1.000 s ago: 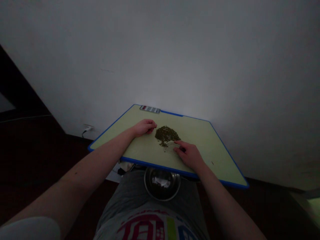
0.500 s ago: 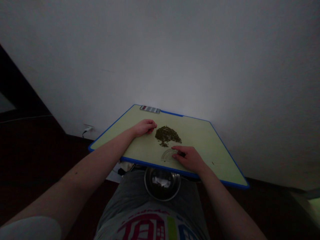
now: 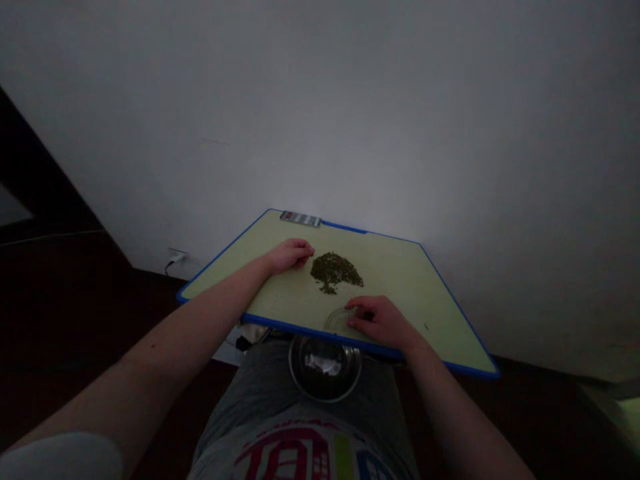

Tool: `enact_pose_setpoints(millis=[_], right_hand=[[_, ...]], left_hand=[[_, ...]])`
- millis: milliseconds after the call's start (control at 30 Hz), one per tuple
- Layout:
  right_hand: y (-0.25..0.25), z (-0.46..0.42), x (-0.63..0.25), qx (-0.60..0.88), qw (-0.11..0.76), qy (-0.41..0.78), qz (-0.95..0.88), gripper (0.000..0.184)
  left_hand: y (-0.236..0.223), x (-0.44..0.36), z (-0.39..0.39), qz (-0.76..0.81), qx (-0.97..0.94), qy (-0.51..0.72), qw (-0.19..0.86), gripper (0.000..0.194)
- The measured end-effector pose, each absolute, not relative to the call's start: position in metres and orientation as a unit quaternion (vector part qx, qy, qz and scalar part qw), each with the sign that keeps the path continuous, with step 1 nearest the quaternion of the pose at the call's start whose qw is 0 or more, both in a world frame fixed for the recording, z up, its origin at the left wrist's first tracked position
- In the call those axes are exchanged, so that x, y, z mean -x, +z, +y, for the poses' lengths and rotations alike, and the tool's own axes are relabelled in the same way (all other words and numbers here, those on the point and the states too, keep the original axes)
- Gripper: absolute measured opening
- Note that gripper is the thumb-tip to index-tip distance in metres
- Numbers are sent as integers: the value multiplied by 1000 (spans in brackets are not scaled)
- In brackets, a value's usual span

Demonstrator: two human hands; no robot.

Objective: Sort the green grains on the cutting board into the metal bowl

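A pile of small greenish-brown grains (image 3: 335,268) lies spread on a pale yellow-green board with a blue rim (image 3: 400,267). My left hand (image 3: 293,255) rests at the pile's left edge with its fingers curled together; anything inside them is too small to make out. Near the front edge, my right hand (image 3: 377,319) grips a clear protractor (image 3: 336,321) lying flat, thumb and fingers at its right side. Below the board's front edge, a shiny metal bowl (image 3: 325,369) sits on my lap with dark contents in its bottom.
A phone (image 3: 300,219) lies at the board's back left edge against the white wall (image 3: 320,120). One dark fleck (image 3: 426,327) is on the board's right part. A plug with a cable (image 3: 176,258) sits in the wall at left.
My right hand has drawn the protractor slightly toward me, closer to the board's front edge. The left hand and the pile look unchanged.
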State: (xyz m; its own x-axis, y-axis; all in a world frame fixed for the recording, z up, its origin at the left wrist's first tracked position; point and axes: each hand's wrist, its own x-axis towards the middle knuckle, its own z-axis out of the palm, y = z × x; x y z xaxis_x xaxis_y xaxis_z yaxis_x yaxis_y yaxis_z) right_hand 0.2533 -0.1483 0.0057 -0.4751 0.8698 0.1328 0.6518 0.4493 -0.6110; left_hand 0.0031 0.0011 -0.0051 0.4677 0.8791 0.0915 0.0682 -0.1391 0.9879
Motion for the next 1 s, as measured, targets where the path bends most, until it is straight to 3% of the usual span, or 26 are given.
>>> enact_pose_setpoints(millis=[1000], right_hand=[[2, -149, -261, 464, 247, 310, -793, 24]], left_hand=[[-1, -5, -3, 358, -646, 376, 560, 17]])
